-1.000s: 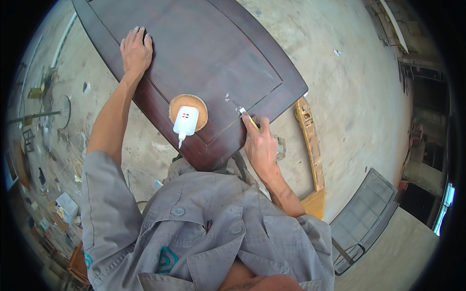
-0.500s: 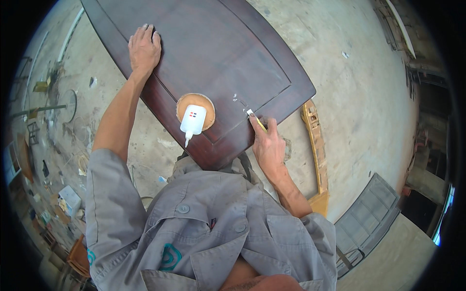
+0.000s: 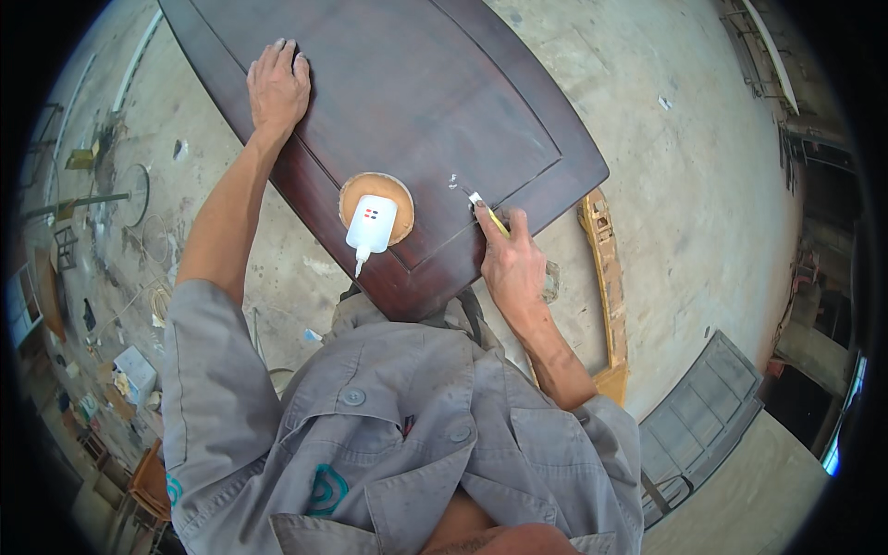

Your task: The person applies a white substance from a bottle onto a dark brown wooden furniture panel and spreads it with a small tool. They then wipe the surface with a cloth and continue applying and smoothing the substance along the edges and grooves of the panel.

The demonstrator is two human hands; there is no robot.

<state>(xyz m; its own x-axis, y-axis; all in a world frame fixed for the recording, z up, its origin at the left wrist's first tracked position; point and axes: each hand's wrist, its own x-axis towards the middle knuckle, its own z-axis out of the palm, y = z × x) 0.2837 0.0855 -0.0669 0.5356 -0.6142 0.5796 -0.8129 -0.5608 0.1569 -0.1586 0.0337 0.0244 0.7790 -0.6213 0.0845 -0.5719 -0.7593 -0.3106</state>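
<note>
A dark reddish-brown wooden panel (image 3: 407, 102) with grooved borders lies in front of me, one end near my waist. My left hand (image 3: 279, 91) rests flat on its left part, fingers stretched forward. In my right hand (image 3: 511, 259), near the panel's close right edge, is a slim yellow-handled tool (image 3: 499, 223) with a pale, flat tip. That tip is at the panel surface, just beside small white smears (image 3: 453, 181). Between my hands, a white squeeze bottle (image 3: 371, 224) lies on a round tan disc (image 3: 402, 197), its nozzle toward me.
A long yellowish wooden piece (image 3: 603, 277) lies on the floor to the right. Farther right is a grey panelled board (image 3: 700, 416). On the left floor are a white box (image 3: 136, 372), a round-based stand (image 3: 136, 196) and scattered scraps.
The view has shifted slightly, so panel and bottle appear a little displaced. The white smears near the tool tip look smaller. My left hand stays on the panel; my right still grips the tool.
</note>
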